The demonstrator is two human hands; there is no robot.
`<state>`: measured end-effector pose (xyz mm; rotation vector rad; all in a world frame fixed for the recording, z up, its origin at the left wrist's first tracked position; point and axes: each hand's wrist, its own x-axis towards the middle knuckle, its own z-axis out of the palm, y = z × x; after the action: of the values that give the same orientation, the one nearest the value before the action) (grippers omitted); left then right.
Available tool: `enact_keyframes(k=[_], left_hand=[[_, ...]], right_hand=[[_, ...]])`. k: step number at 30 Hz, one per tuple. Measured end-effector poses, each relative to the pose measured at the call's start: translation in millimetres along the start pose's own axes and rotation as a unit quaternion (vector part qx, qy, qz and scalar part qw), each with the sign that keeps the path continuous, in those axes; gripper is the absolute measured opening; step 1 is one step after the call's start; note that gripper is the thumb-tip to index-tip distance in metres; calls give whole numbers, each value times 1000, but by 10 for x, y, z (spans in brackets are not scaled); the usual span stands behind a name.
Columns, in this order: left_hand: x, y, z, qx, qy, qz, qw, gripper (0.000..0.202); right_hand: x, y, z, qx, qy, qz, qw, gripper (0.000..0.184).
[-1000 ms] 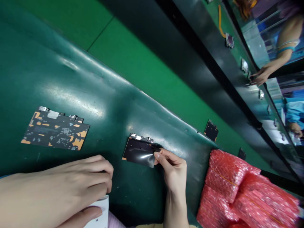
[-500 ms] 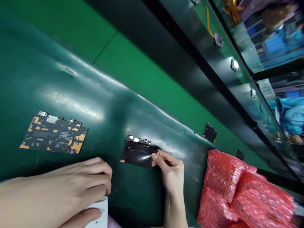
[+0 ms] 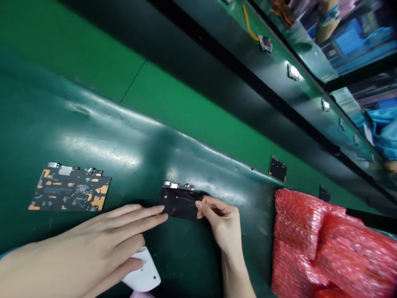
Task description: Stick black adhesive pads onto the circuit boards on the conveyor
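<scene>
**Pinched at one edge, fingertips at the other**

A glossy black film-covered circuit board (image 3: pixel 179 203) lies flat on the dark green bench mat (image 3: pixel 93 132), with small silver metal connectors (image 3: pixel 178 186) along its far edge. The right hand (image 3: pixel 221 221) pinches the board's right edge, thumb and forefinger closed on the film, the other fingers curled behind. From the opposite side, the left hand's two stretched-out fingertips (image 3: pixel 163 216) reach the board's near left corner and appear to touch it (the film's surface looks faintly creased between the two hands). The lower fingers of that left hand (image 3: pixel 93 236) curl around a smooth white plastic piece (image 3: pixel 145 273), resting on the mat at the bottom of the view; what it is, I cannot tell.

To the left, well apart from the hands, lies a larger black circuit board with orange patches (image 3: pixel 70 188). To the right, just beyond the right hand, sits a heap of red bubble-wrap bags (image 3: pixel 310 244). Two small black square boards (image 3: pixel 277 168) sit along the mat's far edge. Higher up, a dark rail (image 3: pixel 248 70) runs beside a green strip carrying small metal parts (image 3: pixel 293 71) and a thin orange ribbon cable (image 3: pixel 249 20). A co-worker's blue sleeve (image 3: pixel 383 134) shows at the top right.
</scene>
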<state>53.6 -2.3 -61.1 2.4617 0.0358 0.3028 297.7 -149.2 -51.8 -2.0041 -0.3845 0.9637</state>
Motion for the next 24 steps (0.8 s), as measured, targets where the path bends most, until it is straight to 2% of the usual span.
enact_keyframes(k=[2,5,8,11,14,16,20,24], left_hand=[[77,18,49,46,3,22,999,35],[164,61,137,86,22,6,996,41],[190,62,174,101,20,19,994,39],[197,4,125,150,-26,74,986,28],[226,-52,43,187,-54,113,974,19],[255,-73,5,213,-55,135,966,19],[322,-109,-30,274,-29,188,943,31],[364,-139,-51,298,-1,224,928,40]], right_hand=[[2,-4,15,15,-1,11,1000,22],[4,25,39,29,-6,14,999,23],[2,79,49,10,-13,-26,1000,23],[0,93,32,-52,-16,-114,992,24],[-4,51,8,-150,-8,-181,972,37],[-10,16,13,-177,5,-196,964,45],[0,-38,57,-155,35,-204,966,55],[28,-49,-72,-171,87,-195,962,45]])
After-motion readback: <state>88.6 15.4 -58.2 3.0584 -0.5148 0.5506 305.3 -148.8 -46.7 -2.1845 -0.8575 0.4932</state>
